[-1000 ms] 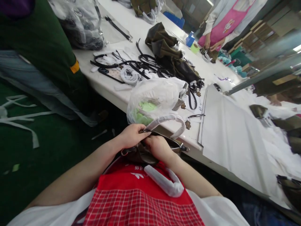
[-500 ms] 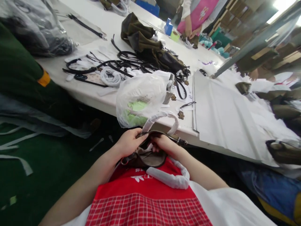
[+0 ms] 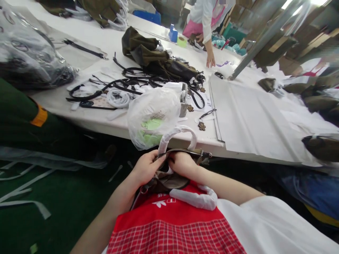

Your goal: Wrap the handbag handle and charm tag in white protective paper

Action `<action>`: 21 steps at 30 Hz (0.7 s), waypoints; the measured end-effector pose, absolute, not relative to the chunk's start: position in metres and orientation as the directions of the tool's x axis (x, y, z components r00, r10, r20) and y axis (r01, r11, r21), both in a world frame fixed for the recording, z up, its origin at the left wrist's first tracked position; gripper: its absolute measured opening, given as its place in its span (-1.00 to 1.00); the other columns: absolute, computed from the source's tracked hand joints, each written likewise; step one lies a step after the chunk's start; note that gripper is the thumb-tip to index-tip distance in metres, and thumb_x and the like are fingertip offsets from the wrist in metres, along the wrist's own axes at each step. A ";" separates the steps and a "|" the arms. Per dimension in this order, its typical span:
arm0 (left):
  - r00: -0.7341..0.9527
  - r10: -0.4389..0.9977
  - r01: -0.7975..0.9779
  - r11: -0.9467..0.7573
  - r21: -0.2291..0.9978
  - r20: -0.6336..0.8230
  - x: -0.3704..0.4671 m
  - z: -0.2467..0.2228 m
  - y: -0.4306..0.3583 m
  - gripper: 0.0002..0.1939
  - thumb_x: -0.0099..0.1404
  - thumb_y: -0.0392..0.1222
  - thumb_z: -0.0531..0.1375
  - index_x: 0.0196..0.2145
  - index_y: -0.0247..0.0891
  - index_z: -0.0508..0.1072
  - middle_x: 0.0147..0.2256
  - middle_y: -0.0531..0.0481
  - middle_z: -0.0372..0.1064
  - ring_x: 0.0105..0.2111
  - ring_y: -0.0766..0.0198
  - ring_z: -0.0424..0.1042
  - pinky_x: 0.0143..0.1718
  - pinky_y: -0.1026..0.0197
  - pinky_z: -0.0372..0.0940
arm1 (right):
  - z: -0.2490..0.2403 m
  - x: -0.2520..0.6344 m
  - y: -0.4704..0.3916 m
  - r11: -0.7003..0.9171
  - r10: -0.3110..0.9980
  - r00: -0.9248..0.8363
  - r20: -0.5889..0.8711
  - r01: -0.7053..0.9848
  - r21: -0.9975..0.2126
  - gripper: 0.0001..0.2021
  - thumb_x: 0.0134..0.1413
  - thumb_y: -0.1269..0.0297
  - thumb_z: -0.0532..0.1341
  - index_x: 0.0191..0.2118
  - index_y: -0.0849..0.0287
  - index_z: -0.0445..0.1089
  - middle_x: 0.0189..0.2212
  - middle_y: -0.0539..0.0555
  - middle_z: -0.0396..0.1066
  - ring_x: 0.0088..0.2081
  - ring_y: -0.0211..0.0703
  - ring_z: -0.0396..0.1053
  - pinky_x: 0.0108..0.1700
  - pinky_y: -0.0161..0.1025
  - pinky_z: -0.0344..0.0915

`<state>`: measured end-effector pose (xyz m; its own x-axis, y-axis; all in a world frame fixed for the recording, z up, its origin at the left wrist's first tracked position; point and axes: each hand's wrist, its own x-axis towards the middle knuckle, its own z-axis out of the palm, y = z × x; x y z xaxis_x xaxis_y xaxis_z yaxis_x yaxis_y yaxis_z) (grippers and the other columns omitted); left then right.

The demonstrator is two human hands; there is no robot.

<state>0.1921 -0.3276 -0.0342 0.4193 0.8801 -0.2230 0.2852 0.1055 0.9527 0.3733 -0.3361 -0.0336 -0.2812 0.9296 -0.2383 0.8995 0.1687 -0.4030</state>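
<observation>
A handbag (image 3: 173, 182) with an open mouth rests against my red apron at the table edge. White wrapping covers its two handles; the far handle (image 3: 178, 129) stands up and the near handle (image 3: 194, 199) droops over the apron. My left hand (image 3: 149, 165) pinches the bag's rim at its left side, thumb on top. My right hand (image 3: 182, 163) reaches into the bag's mouth, fingers curled and partly hidden under the far rim. What those fingers hold, if anything, is out of sight. Just beyond the bag, a clear plastic bag (image 3: 155, 113) with green slips hangs over the table edge.
Black straps (image 3: 127, 81), an olive bag (image 3: 148, 49) and flower-shaped charms (image 3: 201, 126) lie on the white table (image 3: 106, 121). A metal post (image 3: 254, 46) rises at the right. Across the table, a co-worker's hand (image 3: 210, 56) reaches down. A plastic-wrapped pile (image 3: 29, 53) sits at left.
My right hand has gone deeper under the far rim, its fingers now more hidden. My left hand keeps its pinch on the rim. The co-worker has stretched an arm toward the table.
</observation>
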 end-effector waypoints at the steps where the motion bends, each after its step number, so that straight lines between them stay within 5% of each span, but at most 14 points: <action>1: 0.416 0.882 0.293 0.100 0.951 -0.221 0.192 -0.034 -0.329 -0.52 0.25 0.20 0.14 -0.16 -0.27 0.52 -0.27 -0.04 0.55 -0.24 0.11 0.50 -0.22 0.19 0.37 | -0.031 0.372 -0.337 0.189 0.925 -0.293 -0.240 0.906 -0.378 -0.78 0.16 0.34 0.12 -0.26 0.20 0.53 -0.28 0.15 0.54 -0.32 -0.11 0.43 -0.27 -0.25 0.32; 13: 0.368 0.918 0.463 -0.040 0.885 -0.151 0.193 -0.020 -0.341 -0.65 0.34 0.04 0.06 -0.19 -0.24 0.50 -0.25 -0.05 0.53 -0.23 0.11 0.48 -0.20 0.17 0.31 | -0.018 0.347 -0.361 0.335 0.813 -0.537 -0.225 0.747 -0.574 -0.81 0.05 0.43 0.20 -0.25 0.27 0.56 -0.28 0.14 0.56 -0.29 -0.13 0.45 -0.19 -0.29 0.33; 18: 0.512 0.842 0.342 -0.019 0.940 -0.169 0.174 -0.015 -0.337 -0.58 0.26 0.11 0.14 -0.11 -0.26 0.46 -0.43 0.03 0.42 -0.38 0.21 0.44 -0.26 0.19 0.35 | -0.013 0.347 -0.364 0.345 0.788 -0.586 -0.188 0.673 -0.654 -0.75 0.03 0.48 0.17 -0.21 0.22 0.56 -0.21 0.14 0.56 -0.20 -0.06 0.47 -0.09 -0.25 0.35; 21: 0.238 0.967 0.352 0.003 0.936 -0.092 0.156 -0.032 -0.324 -0.46 0.26 0.17 0.11 0.00 -0.31 0.37 -0.45 0.04 0.34 -0.44 0.24 0.41 -0.36 0.21 0.36 | -0.003 0.357 -0.368 0.304 0.772 -0.599 -0.212 0.641 -0.705 -0.70 0.03 0.48 0.16 -0.16 0.11 0.57 -0.21 0.09 0.57 -0.22 -0.06 0.51 -0.13 -0.27 0.38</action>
<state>0.1556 -0.3239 -0.0319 0.2383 0.9668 -0.0925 0.3518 0.0028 0.9361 0.3567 -0.3679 -0.0030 -0.5986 0.7725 -0.2121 0.6414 0.3036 -0.7046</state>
